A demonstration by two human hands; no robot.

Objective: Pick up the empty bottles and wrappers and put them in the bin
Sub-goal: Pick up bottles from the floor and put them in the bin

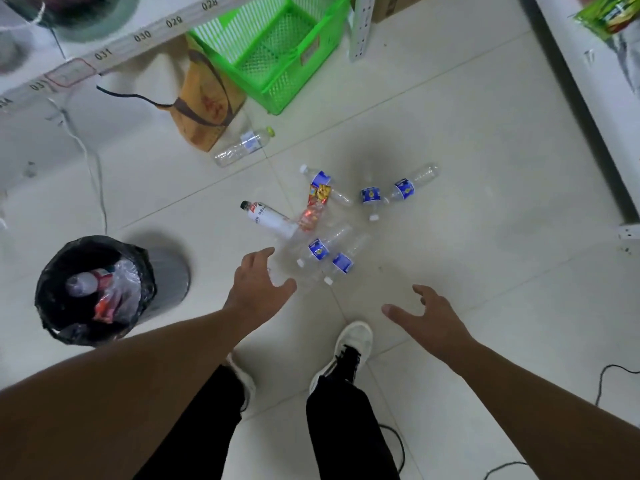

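Several empty clear bottles with blue labels lie on the tiled floor, among them a near pair (pixel 323 249) and a far one (pixel 412 185). A white-labelled bottle with a black cap (pixel 270 218) lies beside a red and yellow wrapper (pixel 317 202). Another clear bottle (pixel 242 147) rests by a brown bag. The bin (pixel 48 299), lined with a black bag, stands at the left and holds a bottle and wrappers. My left hand (pixel 258 285) hovers open just left of the near bottles. Lower right of them, my right hand (pixel 429 320) is open and empty.
A green plastic basket (pixel 277 46) and a brown paper bag (pixel 204 98) stand at the back. White shelving runs along the left and right edges. Cables lie on the floor at left and bottom right. My feet in white shoes stand just below the bottles.
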